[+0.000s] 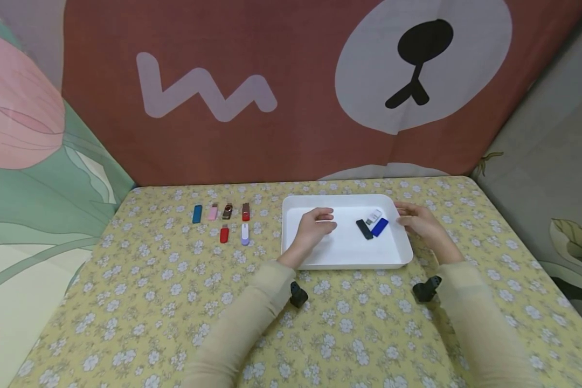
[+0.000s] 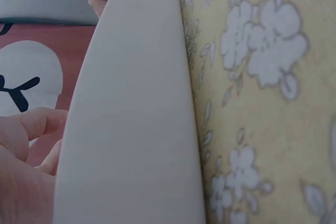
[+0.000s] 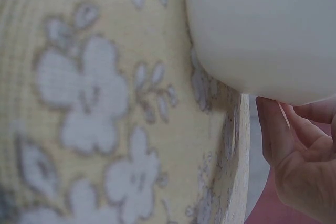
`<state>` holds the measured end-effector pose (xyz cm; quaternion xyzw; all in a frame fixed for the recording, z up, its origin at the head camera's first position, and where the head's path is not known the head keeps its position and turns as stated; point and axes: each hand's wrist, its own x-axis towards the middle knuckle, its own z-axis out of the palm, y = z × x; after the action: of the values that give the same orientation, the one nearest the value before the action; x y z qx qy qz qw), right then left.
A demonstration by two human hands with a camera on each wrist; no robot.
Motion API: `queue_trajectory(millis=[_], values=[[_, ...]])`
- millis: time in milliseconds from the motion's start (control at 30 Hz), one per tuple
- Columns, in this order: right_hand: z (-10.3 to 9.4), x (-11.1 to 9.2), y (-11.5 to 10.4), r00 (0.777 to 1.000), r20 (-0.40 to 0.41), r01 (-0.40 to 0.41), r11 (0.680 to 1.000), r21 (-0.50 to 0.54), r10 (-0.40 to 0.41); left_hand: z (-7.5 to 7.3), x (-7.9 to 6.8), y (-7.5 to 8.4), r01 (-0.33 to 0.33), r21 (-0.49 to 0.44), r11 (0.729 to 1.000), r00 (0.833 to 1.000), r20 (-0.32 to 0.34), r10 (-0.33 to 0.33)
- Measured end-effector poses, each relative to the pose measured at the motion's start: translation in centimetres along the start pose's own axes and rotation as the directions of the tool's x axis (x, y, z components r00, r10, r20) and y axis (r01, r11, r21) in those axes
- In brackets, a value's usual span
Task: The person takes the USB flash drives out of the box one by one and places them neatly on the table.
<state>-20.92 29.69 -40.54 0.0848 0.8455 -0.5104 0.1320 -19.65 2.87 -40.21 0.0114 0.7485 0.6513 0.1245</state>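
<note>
A shallow white tray point(image 1: 347, 258) lies on the table with three USB sticks toward its right side: a black USB stick point(image 1: 364, 229), a white USB stick point(image 1: 374, 217) and a blue USB stick point(image 1: 380, 227). Over the tray's left part hovers my left hand point(image 1: 312, 231), fingers loosely bent, a gap between thumb and fingers, nothing seen in it. My right hand point(image 1: 423, 222) is at the tray's right rim, its fingertips against the edge; the right wrist view shows the right hand point(image 3: 304, 156) partly hidden behind the tray's corner.
Left of the tray, two rows hold a teal USB stick point(image 1: 197, 214), a pink one point(image 1: 213, 212), a brown swivel one point(image 1: 228, 211), a red-brown swivel one point(image 1: 246, 212), a red one point(image 1: 224, 234) and a white-purple one point(image 1: 244, 235). A flowered cloth point(image 1: 140, 302) covers the table.
</note>
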Motion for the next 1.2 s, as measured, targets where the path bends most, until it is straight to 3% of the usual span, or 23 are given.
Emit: queue_trajectory(millis=[300, 500, 1200], values=[[-0.2, 0.1, 0.2, 1.0, -0.001, 0.001, 1.0, -0.018, -0.001, 0.7, 0.3, -0.2, 0.003, -0.004, 1.0, 1.0, 0.008, -0.003], [-0.1, 0.1, 0.1, 1.0, 0.009, 0.006, 1.0, -0.007, -0.006, 1.1, 0.8, -0.4, 0.011, 0.067, 0.998, 0.999, 0.036, -0.013], [-0.2, 0.4, 0.4, 1.0, 0.015, 0.002, 1.0, -0.013, -0.002, 3.9, 2.2, -0.3, 0.022, 0.173, 0.985, 1.0, 0.018, -0.026]])
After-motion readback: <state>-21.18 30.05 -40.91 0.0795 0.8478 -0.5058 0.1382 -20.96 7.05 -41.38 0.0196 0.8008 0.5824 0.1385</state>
